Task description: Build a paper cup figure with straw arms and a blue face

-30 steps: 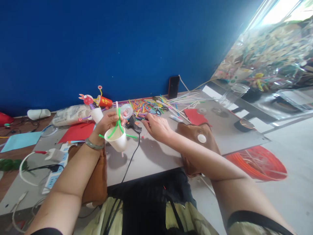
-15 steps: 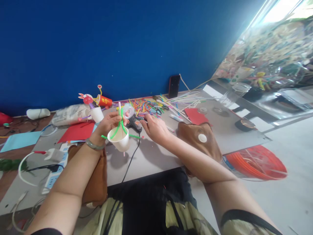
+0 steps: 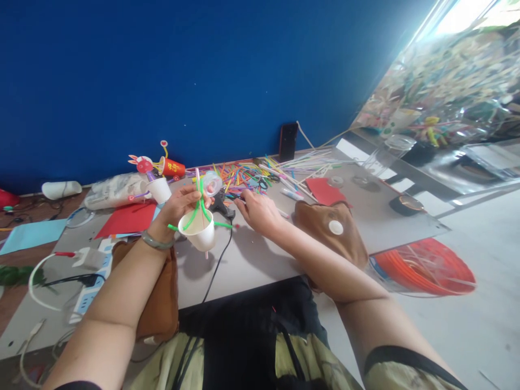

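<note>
My left hand (image 3: 187, 203) pinches a green bendy straw (image 3: 202, 201) and a thin pale pink straw (image 3: 197, 177) above a white paper cup (image 3: 199, 236). The pink straw passes down through the cup and sticks out below it. Green straw ends poke out of the cup's two sides. The cup hangs tilted, its opening toward me. My right hand (image 3: 260, 212) is closed, with a dark sliver at its fingertips; what it grips is hidden. Between the hands lies a black glue gun (image 3: 222, 208) with its cord (image 3: 221, 260). A clear plastic lid (image 3: 212, 183) shows behind my left fingers.
Many coloured straws (image 3: 239, 176) lie along the blue wall, beside a leaning phone (image 3: 288, 142). Decorated cup figures (image 3: 158, 189) stand at left, near a power strip (image 3: 91, 292). Brown cushions (image 3: 325, 227) lie under my forearms. An orange basket (image 3: 430, 268) stands at right.
The view has shifted very slightly. Both hands, the straws and the cup keep nearly the same positions.
</note>
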Action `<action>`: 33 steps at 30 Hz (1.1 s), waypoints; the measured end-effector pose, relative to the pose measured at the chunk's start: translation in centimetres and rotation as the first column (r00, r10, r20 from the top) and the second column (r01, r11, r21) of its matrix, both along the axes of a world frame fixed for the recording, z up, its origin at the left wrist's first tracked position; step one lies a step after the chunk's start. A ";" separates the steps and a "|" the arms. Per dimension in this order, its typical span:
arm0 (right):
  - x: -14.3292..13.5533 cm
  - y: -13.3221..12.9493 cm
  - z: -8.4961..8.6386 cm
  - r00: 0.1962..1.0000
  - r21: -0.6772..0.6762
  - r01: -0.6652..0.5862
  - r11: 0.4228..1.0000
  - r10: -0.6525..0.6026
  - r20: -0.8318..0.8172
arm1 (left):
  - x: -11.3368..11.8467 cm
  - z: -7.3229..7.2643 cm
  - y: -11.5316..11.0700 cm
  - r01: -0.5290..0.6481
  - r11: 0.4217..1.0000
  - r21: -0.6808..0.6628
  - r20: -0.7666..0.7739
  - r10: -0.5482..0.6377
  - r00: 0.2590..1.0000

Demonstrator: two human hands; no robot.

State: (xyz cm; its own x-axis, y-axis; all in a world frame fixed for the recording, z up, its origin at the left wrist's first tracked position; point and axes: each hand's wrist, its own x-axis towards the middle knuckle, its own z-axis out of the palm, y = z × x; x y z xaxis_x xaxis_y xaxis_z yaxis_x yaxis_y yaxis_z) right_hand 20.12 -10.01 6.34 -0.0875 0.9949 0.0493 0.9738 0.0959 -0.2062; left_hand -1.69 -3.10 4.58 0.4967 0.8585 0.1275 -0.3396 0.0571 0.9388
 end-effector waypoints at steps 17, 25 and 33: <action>-1.0 -0.5 -0.1 0.998 0.057 0.004 0.998 -0.001 -0.055 | 0.3 -0.2 0.0 0.012 1.000 0.013 -0.043 -0.011 0.999; -1.6 -0.1 0.4 0.998 0.056 0.049 0.997 -0.048 -0.028 | 0.2 -0.2 -0.1 0.017 0.999 -0.029 -0.026 -0.017 1.000; -1.9 0.8 0.3 0.999 0.039 -0.018 0.999 0.020 -0.045 | 0.2 0.1 -0.2 0.076 0.995 -0.059 -0.001 -0.076 0.997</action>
